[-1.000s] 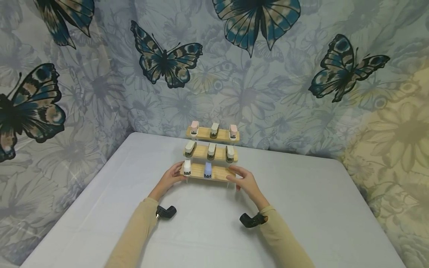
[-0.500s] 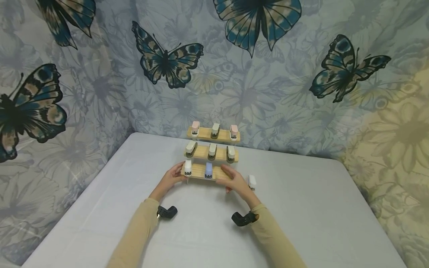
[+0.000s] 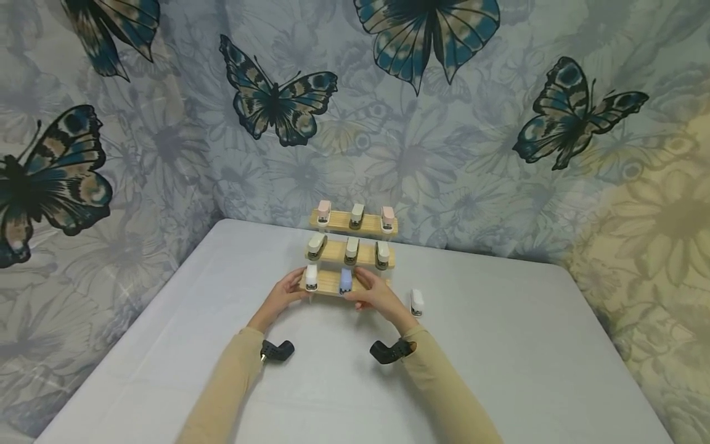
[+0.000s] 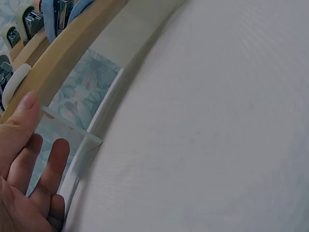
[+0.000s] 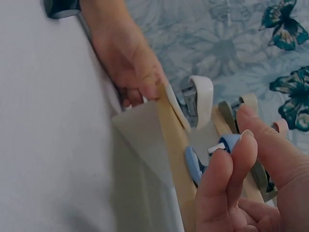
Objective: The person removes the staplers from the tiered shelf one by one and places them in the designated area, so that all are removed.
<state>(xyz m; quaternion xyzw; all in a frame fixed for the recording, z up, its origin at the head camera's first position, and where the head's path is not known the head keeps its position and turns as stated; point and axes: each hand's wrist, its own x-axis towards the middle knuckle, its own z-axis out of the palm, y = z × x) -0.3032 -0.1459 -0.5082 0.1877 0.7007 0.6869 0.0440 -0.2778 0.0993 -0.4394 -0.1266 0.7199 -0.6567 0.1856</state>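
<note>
Looks like the pick-up step: the right hand [image 3: 376, 297] closes thumb and fingertips on the small glossy blue plastic stapler [image 3: 345, 281] on the bottom step of the three-tier pale wooden rack [image 3: 327, 283]. The left hand [image 3: 284, 291] grips the rack's end. Next needs a clean lift. A white stapler [image 3: 416, 302] lies on the matte grey worktop [image 3: 499, 345].

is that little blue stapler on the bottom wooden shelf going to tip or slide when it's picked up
The small blue stapler looks light, probably lifting easily. Its smooth rounded plastic shell may slip in the right hand. It stands narrow at the bottom wooden shelf edge, so a nudge could tip it.
</note>
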